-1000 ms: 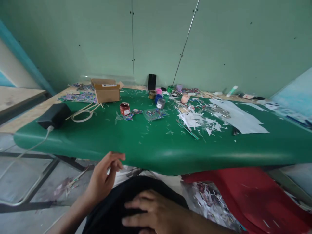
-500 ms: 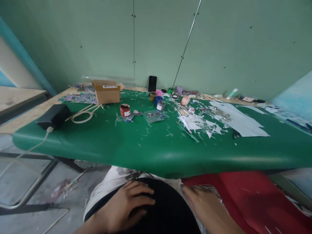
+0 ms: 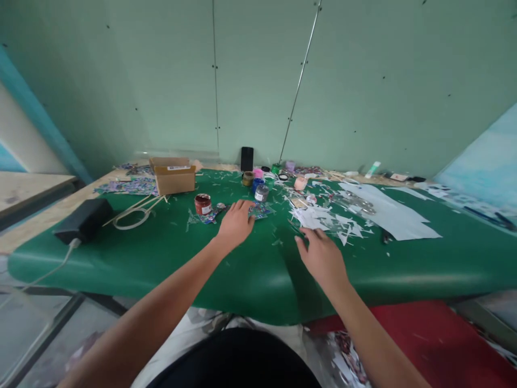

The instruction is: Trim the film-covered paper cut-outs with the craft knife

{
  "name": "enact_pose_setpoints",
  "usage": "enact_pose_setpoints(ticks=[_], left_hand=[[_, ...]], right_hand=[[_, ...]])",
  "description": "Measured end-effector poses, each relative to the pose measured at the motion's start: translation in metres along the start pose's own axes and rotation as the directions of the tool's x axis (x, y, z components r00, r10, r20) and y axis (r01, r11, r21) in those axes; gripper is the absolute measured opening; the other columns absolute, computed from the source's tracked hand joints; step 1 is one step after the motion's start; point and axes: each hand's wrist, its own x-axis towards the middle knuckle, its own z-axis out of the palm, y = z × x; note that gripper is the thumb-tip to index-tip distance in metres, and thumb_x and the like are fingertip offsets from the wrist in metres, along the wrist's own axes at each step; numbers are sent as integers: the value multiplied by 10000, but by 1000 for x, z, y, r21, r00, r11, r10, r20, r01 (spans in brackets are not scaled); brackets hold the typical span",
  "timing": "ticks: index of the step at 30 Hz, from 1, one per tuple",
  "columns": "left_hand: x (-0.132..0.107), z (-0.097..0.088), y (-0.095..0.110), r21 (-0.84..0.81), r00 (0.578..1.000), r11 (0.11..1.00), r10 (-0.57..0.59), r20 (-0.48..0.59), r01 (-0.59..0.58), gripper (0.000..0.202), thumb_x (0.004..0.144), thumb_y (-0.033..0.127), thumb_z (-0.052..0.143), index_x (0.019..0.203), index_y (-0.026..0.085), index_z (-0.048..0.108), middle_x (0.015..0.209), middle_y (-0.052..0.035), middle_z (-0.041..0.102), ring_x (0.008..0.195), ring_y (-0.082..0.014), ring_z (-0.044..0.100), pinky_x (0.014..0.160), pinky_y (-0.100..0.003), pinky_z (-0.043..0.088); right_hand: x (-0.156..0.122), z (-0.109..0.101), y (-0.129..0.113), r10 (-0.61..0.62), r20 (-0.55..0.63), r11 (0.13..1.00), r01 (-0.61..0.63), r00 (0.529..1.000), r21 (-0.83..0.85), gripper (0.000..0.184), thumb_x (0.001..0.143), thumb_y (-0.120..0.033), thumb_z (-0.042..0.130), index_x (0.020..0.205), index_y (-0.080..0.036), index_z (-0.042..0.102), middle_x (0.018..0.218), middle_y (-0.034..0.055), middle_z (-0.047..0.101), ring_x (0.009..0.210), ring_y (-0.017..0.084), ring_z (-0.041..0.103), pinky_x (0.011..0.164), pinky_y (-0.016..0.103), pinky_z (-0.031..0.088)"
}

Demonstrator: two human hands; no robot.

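My left hand (image 3: 237, 225) reaches over a clear sheet with a colourful speckled pattern (image 3: 262, 210), its fingers stretched forward and the thumb apart. The hand covers part of that sheet, and I cannot tell whether it touches. A red paint jar (image 3: 202, 204) stands to its left, and a grey-lidded jar (image 3: 262, 193) just beyond it. My right hand (image 3: 324, 257) hovers at the near edge of white paper scraps (image 3: 313, 217), fingers bent and thumb apart. Under its fingertips runs a slim thin tool (image 3: 294, 224), mostly hidden; contact is unclear.
A cardboard box (image 3: 175, 179), a black power adapter (image 3: 83, 220) with a cable and a pale coil (image 3: 131, 217) lie at left. Several small paint jars and a phone (image 3: 246, 159) stand at the back. White sheets (image 3: 398, 215) cover the right of the green mat (image 3: 250, 275).
Both hands have risen from my lap and the bag beside it to above the table. The left now reaches the speckled sheet, the right the slim tool. My view has tilted up slightly.
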Motion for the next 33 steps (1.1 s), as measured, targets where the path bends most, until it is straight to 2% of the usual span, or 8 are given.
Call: enact_pose_setpoints(ticks=[2, 4, 10, 16, 21, 25, 30, 33], left_hand=[[34, 11, -6, 83, 996, 994, -80, 40, 76, 438, 897, 238, 592, 1319, 160, 510, 1388, -167, 509, 1297, -336, 457, 1048, -540, 387], [56, 19, -14, 152, 985, 980, -146, 89, 132, 458, 901, 342, 616, 1318, 177, 522, 1391, -132, 511, 1257, -317, 497, 1036, -575, 394], [74, 16, -24, 250, 964, 954, -211, 163, 166, 377, 917, 337, 602, 1255, 173, 567, 1313, -113, 565, 1143, -271, 579, 944, -506, 495], [73, 5, -38, 198, 945, 956, -255, 206, 215, 341, 927, 325, 592, 1235, 178, 574, 1225, -99, 610, 1027, -228, 631, 854, -432, 549], [61, 10, -45, 186, 933, 949, -291, 211, 254, 313, 923, 328, 599, 1199, 180, 596, 1216, -94, 617, 1039, -229, 629, 867, -431, 542], [46, 14, -39, 159, 938, 947, -304, 168, 278, 299, 925, 336, 595, 1171, 167, 608, 1175, -90, 635, 1005, -221, 638, 854, -430, 545], [32, 15, -24, 74, 977, 975, -211, 15, 209, 423, 919, 346, 580, 1299, 163, 540, 1336, -143, 548, 1178, -284, 557, 962, -462, 467], [31, 20, -12, -7, 993, 995, -104, 52, 104, 352, 958, 405, 477, 1148, 175, 665, 1191, -99, 663, 1112, -255, 608, 911, -340, 475]], right_hand=[[19, 15, 0, 89, -21, 995, -90, 996, -52, 347, 916, -288, 531, 1198, -117, 639, 1109, 210, 644, 985, 328, 621, 750, 384, 448], [28, 28, 0, 130, -17, 989, -131, 991, -67, 300, 911, -276, 545, 1123, -108, 674, 1065, 216, 647, 993, 359, 604, 756, 412, 432], [35, 34, 0, 133, 2, 991, -132, 991, -29, 238, 956, -247, 487, 989, -103, 673, 1017, 194, 663, 997, 347, 602, 780, 396, 403], [63, 24, -18, 66, 59, 991, -73, 996, 109, 272, 1021, -208, 328, 1095, -150, 583, 940, 105, 707, 838, 201, 664, 648, 267, 388], [93, 33, -51, -33, 145, 983, 6, 989, 182, 249, 1016, -267, 375, 1171, -215, 564, 898, 73, 725, 777, 196, 684, 567, 253, 352], [105, 39, -59, -104, 196, 973, 60, 975, 221, 256, 981, -266, 461, 1201, -257, 592, 898, 69, 737, 805, 216, 696, 595, 254, 386], [98, 31, -48, -94, 178, 957, 39, 980, 287, 280, 978, -276, 448, 1194, -238, 621, 932, 67, 748, 840, 227, 696, 616, 262, 419], [85, 23, -46, -87, 153, 940, 30, 984, 341, 259, 978, -297, 452, 1144, -253, 646, 967, 36, 752, 868, 200, 695, 645, 244, 434]])
